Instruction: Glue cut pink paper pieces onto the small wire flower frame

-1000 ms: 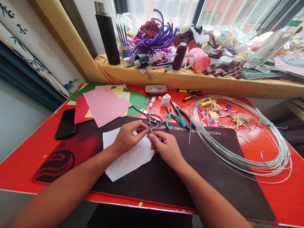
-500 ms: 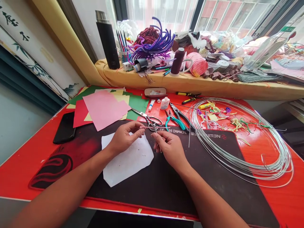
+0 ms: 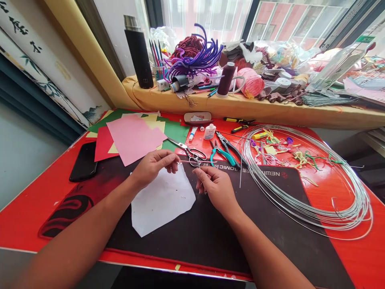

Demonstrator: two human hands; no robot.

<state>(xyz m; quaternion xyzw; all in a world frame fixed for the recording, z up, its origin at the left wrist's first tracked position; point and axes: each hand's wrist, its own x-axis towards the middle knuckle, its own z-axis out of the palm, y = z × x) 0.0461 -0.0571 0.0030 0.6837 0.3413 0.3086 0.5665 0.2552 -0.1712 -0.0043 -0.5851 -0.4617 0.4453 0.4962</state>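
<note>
My left hand (image 3: 158, 166) is closed, its thumb and fingertips pinching the left end of a thin pinkish strand (image 3: 187, 161). Whether the strand is wire or thread I cannot tell. Beside it, my right hand (image 3: 215, 184) is closed on a small silvery metal piece (image 3: 197, 163); the fingers hide most of it. The strand runs across this piece towards the right. Under and between the hands lies a cut sheet of white paper (image 3: 162, 204) on a black desk mat (image 3: 219, 241). Just beyond the fingers are scissors (image 3: 182, 146) and teal-handled pliers (image 3: 227, 156).
A large wire coil (image 3: 357, 196) lies on the right, around colourful yarn scraps (image 3: 300, 156). Black pliers (image 3: 233, 148), a white glue bottle (image 3: 209, 131), coloured paper sheets (image 3: 135, 138) and a phone (image 3: 83, 162) are farther back. A crowded sill holds a black flask (image 3: 138, 56).
My left hand has drawn slightly left and up, away from my right hand, showing more of the strand. My right hand stays nearly in place. The view has shifted a little.
</note>
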